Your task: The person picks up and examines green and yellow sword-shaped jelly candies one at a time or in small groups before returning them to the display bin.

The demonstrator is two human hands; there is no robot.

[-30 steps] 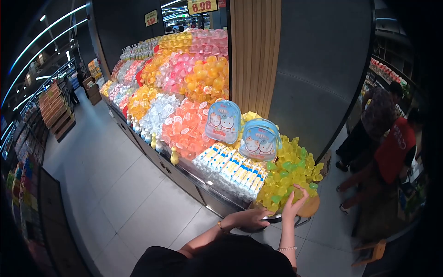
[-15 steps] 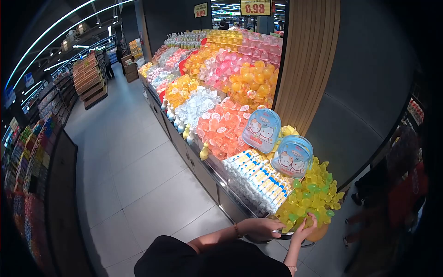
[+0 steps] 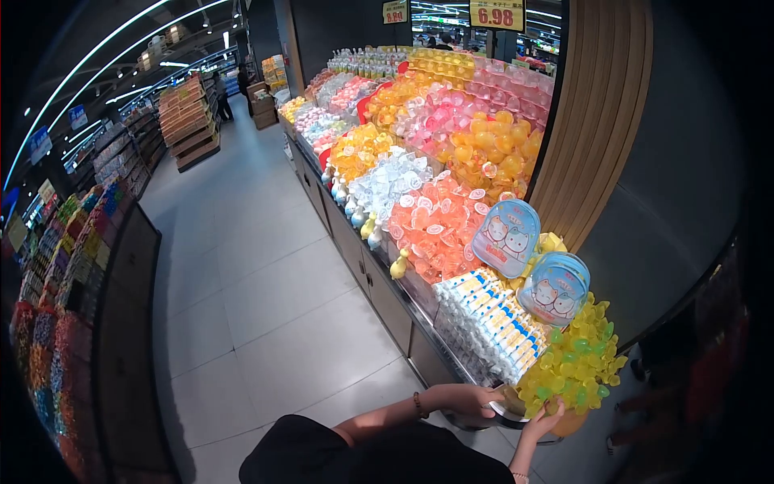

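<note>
My left hand (image 3: 474, 400) is at the front corner of the display, beside the bin's rim (image 3: 509, 421), with its fingers stretched toward the yellow pieces; nothing held shows in it. My right hand (image 3: 547, 421) is open, its fingers apart and reaching up against the lower edge of a heap of yellow and green jelly cups (image 3: 576, 355). Part of the fingertips is hidden there. Left of the heap, white, blue and yellow wrapped sticks (image 3: 492, 319) lie in stacked rows. Above stand two light-blue cat-print backpack-shaped packs (image 3: 506, 238).
Orange-red jelly cups (image 3: 435, 226), clear cups (image 3: 391, 181) and other coloured sweets fill the long counter. A wood-slat pillar (image 3: 592, 121) rises behind. A tiled aisle (image 3: 266, 298) runs left, with candy shelves (image 3: 68, 274) beyond. A person in red (image 3: 709, 347) is dim at right.
The view has turned left, so the display appears farther right. My right hand's fingers, spread above the rim before, now rest closer against the yellow heap. My left hand stays by the rim.
</note>
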